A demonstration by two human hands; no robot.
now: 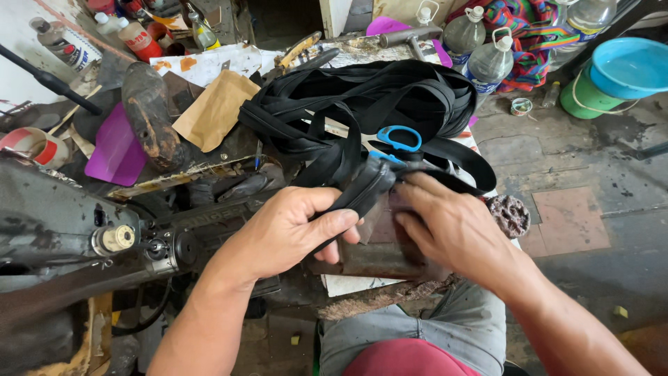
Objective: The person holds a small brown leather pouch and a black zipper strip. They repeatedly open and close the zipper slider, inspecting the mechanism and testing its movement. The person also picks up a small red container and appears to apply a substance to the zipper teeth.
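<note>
1. In the middle of the head view, over the cluttered bench (209, 177), the left hand (289, 230) has its fingers (341, 221) closed around a length of black zipper tape (362, 184), thumb on top, pinching it near the zip teeth.
2. The right hand (452, 226) lies just beside the left, its fingers curled down onto the same tape and onto a dark brown piece beneath it; whether they clamp the tape or only press it cannot be told.
3. The tape runs up from both hands into a large loose bundle of black zipper tape (376, 97) heaped on the bench behind them.
4. Blue-handled scissors (398, 138) rest on that bundle, just above the right hand.
5. Left of the hands sits a dark sewing machine (62, 223); behind it lie a purple sheet (115, 150), a worn shoe last (149, 115) and a brown paper piece (216, 108).
6. On the floor at far right stand a blue basin (630, 66) on a green bucket (584, 97), with clear plastic bottles (490, 63) nearby.
</note>
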